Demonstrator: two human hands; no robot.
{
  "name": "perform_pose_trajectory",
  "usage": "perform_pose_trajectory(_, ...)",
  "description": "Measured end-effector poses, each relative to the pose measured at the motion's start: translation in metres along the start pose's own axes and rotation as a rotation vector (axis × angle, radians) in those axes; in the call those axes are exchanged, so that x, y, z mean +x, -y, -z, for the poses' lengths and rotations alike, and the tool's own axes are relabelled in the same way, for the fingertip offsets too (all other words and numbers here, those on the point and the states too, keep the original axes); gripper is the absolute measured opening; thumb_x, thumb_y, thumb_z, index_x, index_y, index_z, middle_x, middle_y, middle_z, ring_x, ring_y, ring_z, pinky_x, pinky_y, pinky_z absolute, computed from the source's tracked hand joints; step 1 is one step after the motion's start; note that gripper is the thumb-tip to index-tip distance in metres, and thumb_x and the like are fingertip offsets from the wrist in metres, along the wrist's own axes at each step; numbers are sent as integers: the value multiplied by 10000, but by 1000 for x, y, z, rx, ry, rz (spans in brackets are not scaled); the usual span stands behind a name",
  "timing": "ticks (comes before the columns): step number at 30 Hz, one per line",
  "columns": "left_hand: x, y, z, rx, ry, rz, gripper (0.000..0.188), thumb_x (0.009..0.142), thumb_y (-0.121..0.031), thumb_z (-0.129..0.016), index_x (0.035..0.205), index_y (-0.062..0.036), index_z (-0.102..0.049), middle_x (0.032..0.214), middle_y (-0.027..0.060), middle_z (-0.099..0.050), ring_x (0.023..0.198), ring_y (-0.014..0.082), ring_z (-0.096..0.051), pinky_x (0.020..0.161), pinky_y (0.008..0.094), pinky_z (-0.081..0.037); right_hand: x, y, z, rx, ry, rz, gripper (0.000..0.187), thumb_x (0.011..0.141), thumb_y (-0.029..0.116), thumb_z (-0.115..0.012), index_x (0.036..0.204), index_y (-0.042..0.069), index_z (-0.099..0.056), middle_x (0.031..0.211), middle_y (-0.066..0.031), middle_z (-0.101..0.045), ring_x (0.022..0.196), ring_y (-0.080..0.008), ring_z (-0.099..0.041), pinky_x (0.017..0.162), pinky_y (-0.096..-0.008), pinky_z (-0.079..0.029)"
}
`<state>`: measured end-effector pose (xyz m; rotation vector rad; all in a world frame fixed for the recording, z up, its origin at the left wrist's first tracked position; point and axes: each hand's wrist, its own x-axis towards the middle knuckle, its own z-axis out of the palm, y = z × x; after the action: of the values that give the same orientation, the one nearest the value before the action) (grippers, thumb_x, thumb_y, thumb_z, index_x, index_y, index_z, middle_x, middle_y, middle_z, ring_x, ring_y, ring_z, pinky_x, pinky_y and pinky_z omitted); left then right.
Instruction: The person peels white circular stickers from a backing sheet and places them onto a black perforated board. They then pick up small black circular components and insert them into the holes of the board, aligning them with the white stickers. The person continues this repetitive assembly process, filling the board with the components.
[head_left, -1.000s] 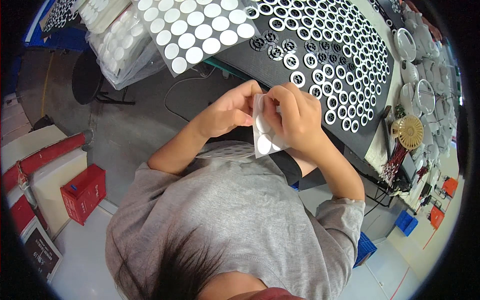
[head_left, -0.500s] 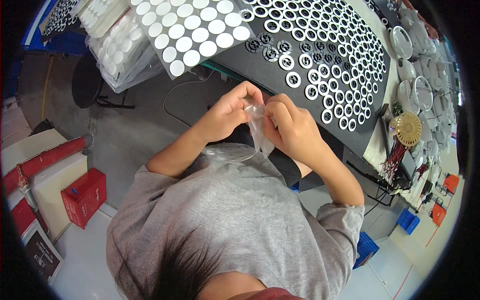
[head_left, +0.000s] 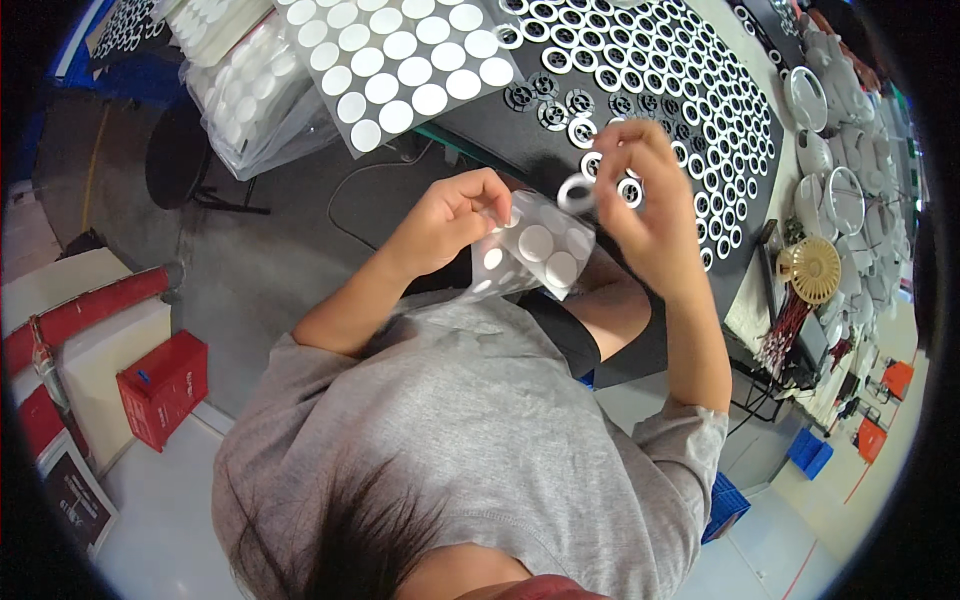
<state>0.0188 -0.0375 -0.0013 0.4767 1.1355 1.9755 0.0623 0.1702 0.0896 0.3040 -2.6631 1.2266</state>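
The right hand (head_left: 648, 215) has left the small sheet (head_left: 514, 250) and moved up and right over the table, with a blurred white ring (head_left: 577, 195) at its fingertips. The dark table (head_left: 490, 130) bears many ring pieces (head_left: 608, 78), white-rimmed with black centres, beyond the right hand. A large sheet (head_left: 359, 85) of white circles overhangs its left part, beside a clear bag (head_left: 235, 125). The small sheet, translucent and tilted, hangs before the person's lap, several pale circles on it. The left hand (head_left: 452, 222) pinches its upper left edge between thumb and bent fingers. The right fingers, curled, grasp the ring near its right edge.
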Motion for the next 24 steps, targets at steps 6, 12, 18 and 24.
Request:
perform_pose_trajectory(6,-5,-8,0,158,-10,-19,111,717,-2,-446,759,0,-548,745,22,-553,678,66,-474,623,199,-372,31,-42,-16,-186,-61,-112,98,747,61,-598,783,-31,-600,965,-167,-542,954,-313,-506,829,-351,-418)
perform_pose_trajectory(12,-6,-7,5,132,103,23,142,696,10,-432,719,12,-572,729,40,-569,667,77,-479,610,211,-367,40,-53,-26,-334,-85,-110,130,775,95,-611,802,-29,-586,1009,-150,-528,994,-303,-496,873,-351,-397)
perform_pose_trajectory(18,-7,-3,3,53,115,22,74,740,-8,-544,685,-35,-505,664,-1,-505,628,49,-425,567,208,-332,43,-56,-27,-374,-83,-133,129,760,104,-625,776,-20,-596,976,-143,-534,964,-292,-500,861,-347,-397)
perform_pose_trajectory(24,-8,-11,0,289,152,24,347,749,7,-663,637,-108,-355,607,-66,-386,584,14,-327,503,197,-257,43,-55,-29,-367,-115,-154,133,753,101,-634,787,-15,-578,909,-134,-530,887,-274,-512,817,-343,-408)
